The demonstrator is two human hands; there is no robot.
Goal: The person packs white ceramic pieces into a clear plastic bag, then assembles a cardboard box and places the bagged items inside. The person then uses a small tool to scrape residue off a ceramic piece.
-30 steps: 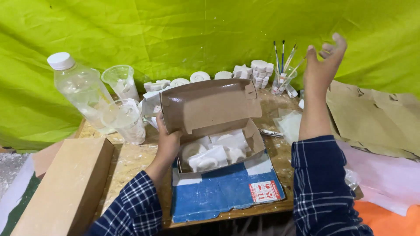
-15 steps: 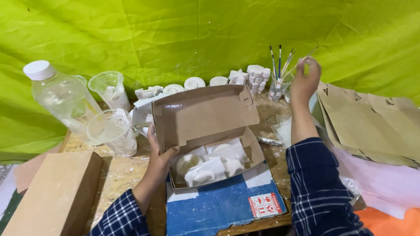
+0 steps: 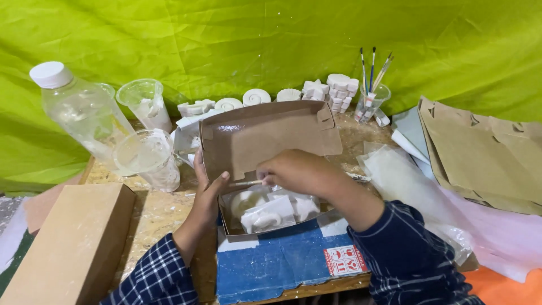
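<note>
**Open cardboard box of white casts, with both hands at its mouth**

At frame centre an open brown cardboard box (image 3: 265,169) stands on a blue-and-white sheet (image 3: 271,265); its lid is raised and white plaster casts (image 3: 271,212) fill its floor. At upper left a clear plastic bottle (image 3: 84,116) with a white cap leans beside two clear plastic cups (image 3: 148,158), both smeared white inside. At upper right a small clear cup (image 3: 370,101) holds several paintbrushes upright.

The left hand (image 3: 206,189) grips the box's left wall, thumb inside and fingers curled around the outside. The right hand (image 3: 296,172) reaches over the box mouth, its fingers pinched on a thin brush (image 3: 245,183) that lies level above the casts.

Half a second before, the right hand was raised at the paintbrush cup; it now sits low over the box. The left hand's grip is unchanged.
</note>
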